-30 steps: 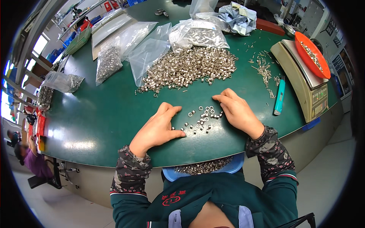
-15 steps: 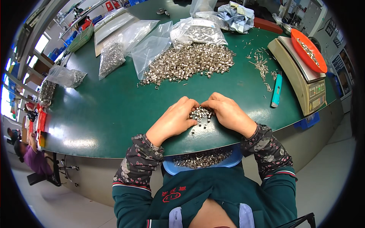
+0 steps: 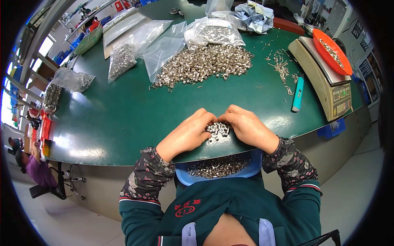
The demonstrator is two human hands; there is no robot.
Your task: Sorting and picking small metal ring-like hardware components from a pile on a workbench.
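My left hand (image 3: pixel 189 133) and my right hand (image 3: pixel 246 128) lie flat on the green table (image 3: pixel 123 119), cupped around a small cluster of little silver metal nuts (image 3: pixel 217 130) close to the table's near edge. The fingertips of both hands almost meet above the cluster. Just below the edge, against my body, a blue mesh basket (image 3: pixel 246 169) holds many of the same nuts. A large heap of silver nuts (image 3: pixel 203 65) lies farther back on the table.
Clear plastic bags of parts (image 3: pixel 123 61) lie at the back left. A beige scale (image 3: pixel 324 82) with an orange tray (image 3: pixel 331 50) stands at right, a teal tool (image 3: pixel 297 94) beside it. Loose pins (image 3: pixel 283 67) are scattered nearby. A person (image 3: pixel 35 164) sits at far left.
My hands were apart with the nuts spread between them; they have swept together, gathering the nuts into a tight cluster and dragging it toward the table's near edge.
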